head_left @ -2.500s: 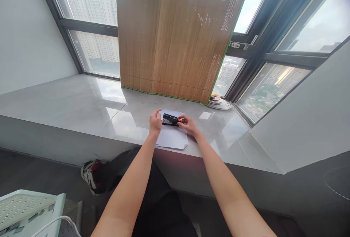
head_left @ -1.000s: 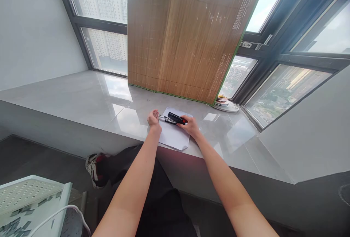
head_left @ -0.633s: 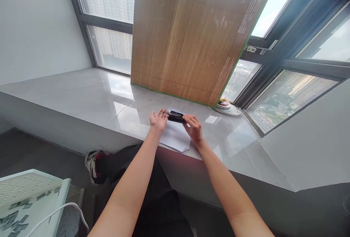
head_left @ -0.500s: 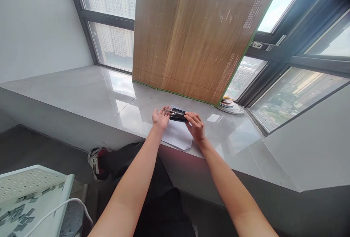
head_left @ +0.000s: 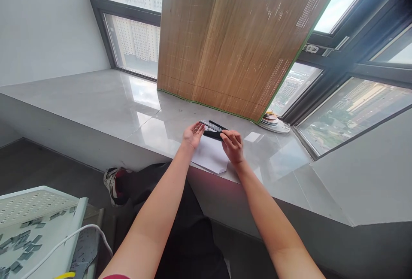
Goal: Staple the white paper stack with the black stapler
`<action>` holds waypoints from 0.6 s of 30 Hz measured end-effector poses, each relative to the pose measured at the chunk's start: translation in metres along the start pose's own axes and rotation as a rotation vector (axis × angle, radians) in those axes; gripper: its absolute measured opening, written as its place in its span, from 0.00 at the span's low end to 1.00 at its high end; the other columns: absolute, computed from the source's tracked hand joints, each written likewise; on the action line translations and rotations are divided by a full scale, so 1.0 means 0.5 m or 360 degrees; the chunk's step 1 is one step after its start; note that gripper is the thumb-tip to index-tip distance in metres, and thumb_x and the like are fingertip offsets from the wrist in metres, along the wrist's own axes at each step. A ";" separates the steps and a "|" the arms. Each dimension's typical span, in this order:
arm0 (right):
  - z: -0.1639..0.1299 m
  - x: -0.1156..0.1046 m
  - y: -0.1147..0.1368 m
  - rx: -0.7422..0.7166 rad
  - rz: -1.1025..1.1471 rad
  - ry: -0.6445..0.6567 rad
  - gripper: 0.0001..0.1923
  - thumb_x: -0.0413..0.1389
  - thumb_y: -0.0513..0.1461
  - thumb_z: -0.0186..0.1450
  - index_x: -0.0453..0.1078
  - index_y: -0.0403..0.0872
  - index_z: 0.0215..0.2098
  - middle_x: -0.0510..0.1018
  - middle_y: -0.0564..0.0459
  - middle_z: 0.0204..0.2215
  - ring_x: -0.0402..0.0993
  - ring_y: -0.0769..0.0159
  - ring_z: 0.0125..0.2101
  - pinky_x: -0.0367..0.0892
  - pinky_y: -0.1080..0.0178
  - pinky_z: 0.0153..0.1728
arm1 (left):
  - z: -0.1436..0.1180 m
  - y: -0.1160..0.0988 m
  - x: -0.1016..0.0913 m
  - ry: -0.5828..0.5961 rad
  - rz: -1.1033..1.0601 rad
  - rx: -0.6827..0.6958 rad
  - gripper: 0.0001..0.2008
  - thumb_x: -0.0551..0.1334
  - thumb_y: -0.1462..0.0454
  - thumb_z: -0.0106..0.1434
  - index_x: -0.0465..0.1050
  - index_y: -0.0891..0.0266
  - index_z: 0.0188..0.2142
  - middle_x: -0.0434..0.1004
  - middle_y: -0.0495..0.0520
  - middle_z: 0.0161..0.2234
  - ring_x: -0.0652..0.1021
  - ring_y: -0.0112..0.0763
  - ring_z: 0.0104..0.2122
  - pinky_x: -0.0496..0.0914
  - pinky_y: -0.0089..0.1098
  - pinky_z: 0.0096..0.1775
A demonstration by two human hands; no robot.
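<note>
A black stapler (head_left: 213, 128) is held a little above a white sheet of paper (head_left: 210, 159) near the front edge of a grey stone window ledge (head_left: 106, 107). My right hand (head_left: 232, 146) grips the stapler's rear end. The stapler's metal front end points left, toward my left hand (head_left: 192, 135). That hand is palm up with fingers apart, cupped just under the metal tip. I cannot tell whether anything small lies in the palm.
A bamboo mat (head_left: 238, 38) stands upright against the window behind the paper. A stack of small plates (head_left: 273, 122) sits at the ledge's right corner. A white perforated tray (head_left: 28, 227) with several small grey pieces and a white cable (head_left: 64, 240) is at lower left. A shoe (head_left: 112, 184) is on the floor.
The stapler was lifted off the paper and tilted, its metal end now over my left palm. My left hand turned palm up and opened. The camera view shifted right and down.
</note>
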State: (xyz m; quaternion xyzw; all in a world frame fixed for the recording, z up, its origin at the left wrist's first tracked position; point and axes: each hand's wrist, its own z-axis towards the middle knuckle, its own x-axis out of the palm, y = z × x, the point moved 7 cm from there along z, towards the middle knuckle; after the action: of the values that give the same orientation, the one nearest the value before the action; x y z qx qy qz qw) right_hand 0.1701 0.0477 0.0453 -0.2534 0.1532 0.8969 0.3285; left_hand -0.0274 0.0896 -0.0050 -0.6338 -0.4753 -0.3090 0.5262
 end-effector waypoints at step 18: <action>-0.031 0.063 -0.119 0.1150 0.0566 0.0251 0.17 0.66 0.48 0.55 0.76 0.50 0.40 0.82 0.51 0.36 0.76 0.56 0.38 0.71 0.53 0.45 | -0.011 -0.062 0.009 0.0001 -0.0019 0.0380 0.20 0.53 0.81 0.38 0.57 0.60 0.29 0.61 0.46 0.28 0.64 0.23 0.25 0.59 0.27 0.30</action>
State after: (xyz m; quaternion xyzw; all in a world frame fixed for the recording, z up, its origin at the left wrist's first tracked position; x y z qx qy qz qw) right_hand 0.1947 0.1007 0.0087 -0.1594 0.5245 0.8060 0.2232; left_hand -0.0539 0.0855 0.0119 -0.5637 -0.5124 -0.2536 0.5961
